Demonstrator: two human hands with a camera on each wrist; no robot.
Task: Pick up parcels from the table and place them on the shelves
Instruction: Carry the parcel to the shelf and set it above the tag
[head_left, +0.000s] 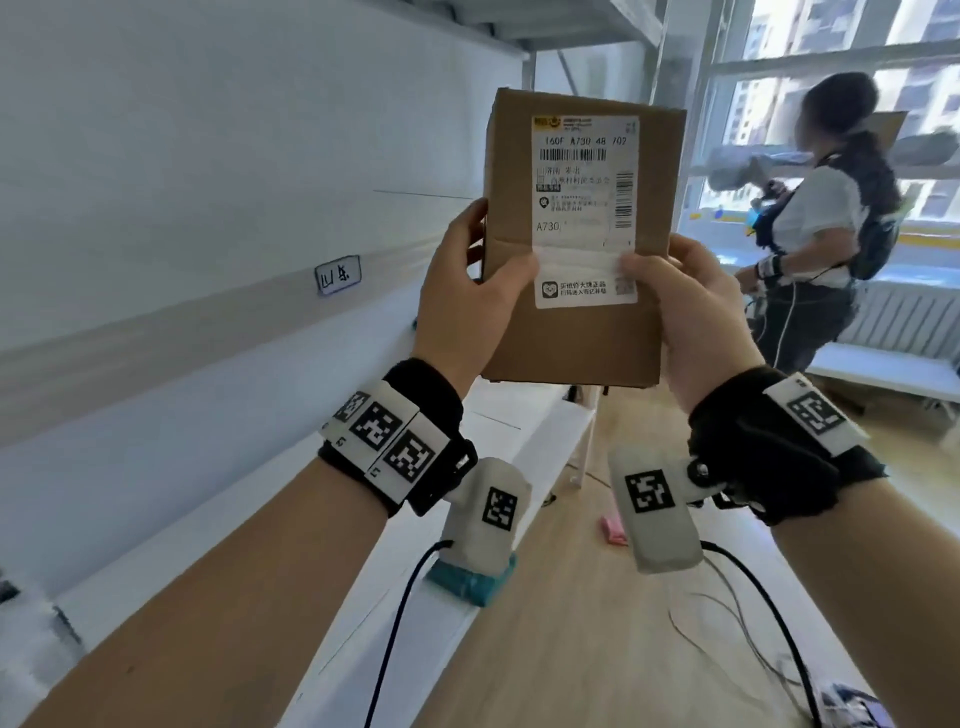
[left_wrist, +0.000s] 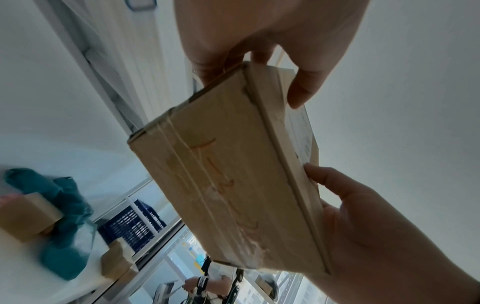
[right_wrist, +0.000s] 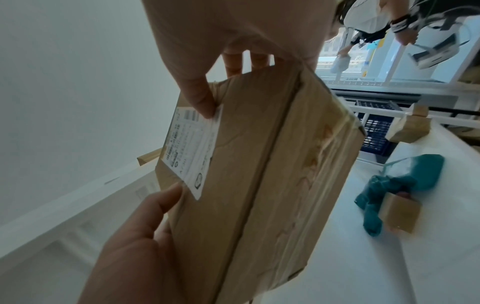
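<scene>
I hold a brown cardboard parcel (head_left: 576, 332) upright at chest height, its white shipping label (head_left: 584, 208) facing me. My left hand (head_left: 467, 291) grips its left edge, thumb on the label's lower part. My right hand (head_left: 685, 306) grips the right edge the same way. The left wrist view shows the parcel's taped underside (left_wrist: 233, 185) between my left hand (left_wrist: 259, 41) and right hand (left_wrist: 376, 236). In the right wrist view the parcel (right_wrist: 259, 164) sits between my right hand (right_wrist: 221, 51) and left hand (right_wrist: 135, 246). White shelves (head_left: 156, 332) run along my left.
A handwritten tag (head_left: 337, 274) is stuck on the shelf beam. Below lies a white table (right_wrist: 363, 257) with a teal bag (right_wrist: 397, 185) and small cardboard boxes (right_wrist: 400, 214); a blue crate (left_wrist: 132, 224) stands beyond. Another person (head_left: 831, 218) works by the window. Cables (head_left: 727, 613) lie on the floor.
</scene>
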